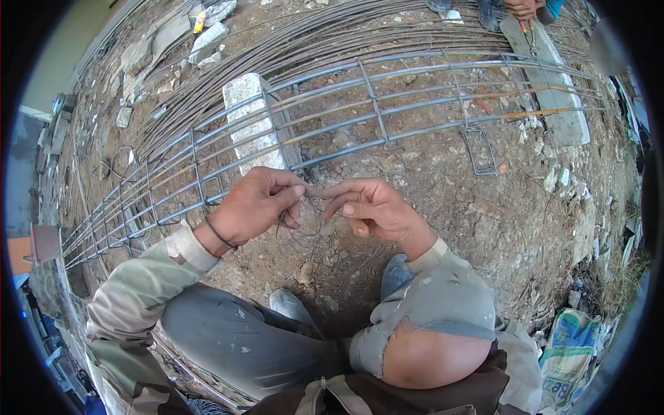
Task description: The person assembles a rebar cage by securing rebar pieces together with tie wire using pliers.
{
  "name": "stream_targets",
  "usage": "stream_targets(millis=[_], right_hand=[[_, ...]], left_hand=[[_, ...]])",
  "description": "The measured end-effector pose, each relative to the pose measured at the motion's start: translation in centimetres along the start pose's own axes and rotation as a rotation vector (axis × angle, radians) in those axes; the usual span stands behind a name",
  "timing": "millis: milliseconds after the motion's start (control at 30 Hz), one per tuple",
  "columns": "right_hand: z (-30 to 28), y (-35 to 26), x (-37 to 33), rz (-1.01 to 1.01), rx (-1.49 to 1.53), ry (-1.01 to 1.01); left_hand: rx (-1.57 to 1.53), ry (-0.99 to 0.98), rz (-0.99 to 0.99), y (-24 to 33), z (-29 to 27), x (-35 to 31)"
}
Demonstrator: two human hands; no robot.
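My left hand (259,202) is closed in a pinch on thin dark tie wire (302,236), which hangs in loose loops below the fingers. Facing it, my right hand (377,211) has its fingers bent and drawn together at the wire's other side; the wire is so fine that its exact path between the fingertips is hard to follow. Just beyond both hands lies a long rebar cage (339,142) of parallel steel bars with square stirrups. A pale block (250,124) props it up near my left hand.
Many loose steel rods (290,48) lie behind the cage. A loose square stirrup (480,152) hangs or lies by its near side. At the far right, another person's hand (523,8) holds pliers (531,41) over a concrete slab (570,114). A printed sack (568,356) lies at lower right.
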State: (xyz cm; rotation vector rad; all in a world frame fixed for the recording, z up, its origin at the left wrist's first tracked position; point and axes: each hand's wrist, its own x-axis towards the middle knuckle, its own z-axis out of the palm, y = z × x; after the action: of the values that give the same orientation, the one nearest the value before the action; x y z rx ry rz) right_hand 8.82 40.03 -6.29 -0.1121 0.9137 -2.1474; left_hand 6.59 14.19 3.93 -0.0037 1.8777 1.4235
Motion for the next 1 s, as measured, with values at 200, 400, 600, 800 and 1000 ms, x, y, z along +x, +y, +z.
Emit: stream_targets(millis=[200, 400, 600, 800, 1000], right_hand=[[-5.0, -1.7, -5.9, -0.464, 0.120, 0.017], [-7.2, -2.9, -6.7, -0.781, -0.319, 0.300], [-10.8, -0.9, -7.9, -0.702, 0.197, 0.668], [-10.7, -1.6, -9.4, -0.506, 0.276, 0.592], [-16.0, -0.1, -10.1, -0.057, -0.051, 0.881]], left_hand=[[-0.137, 0.126, -0.073, 0.6, 3.9, 1.2], [-0.436, 0.050, -0.161, -5.7, 11.1, 5.7], [-0.349, -0.108, 0.012, -8.0, 21.6, 8.6], [-0.338, -0.151, -0.062, -8.0, 22.6, 13.2], [0.707, 0.402, 0.788, 3.6, 18.9, 16.4]])
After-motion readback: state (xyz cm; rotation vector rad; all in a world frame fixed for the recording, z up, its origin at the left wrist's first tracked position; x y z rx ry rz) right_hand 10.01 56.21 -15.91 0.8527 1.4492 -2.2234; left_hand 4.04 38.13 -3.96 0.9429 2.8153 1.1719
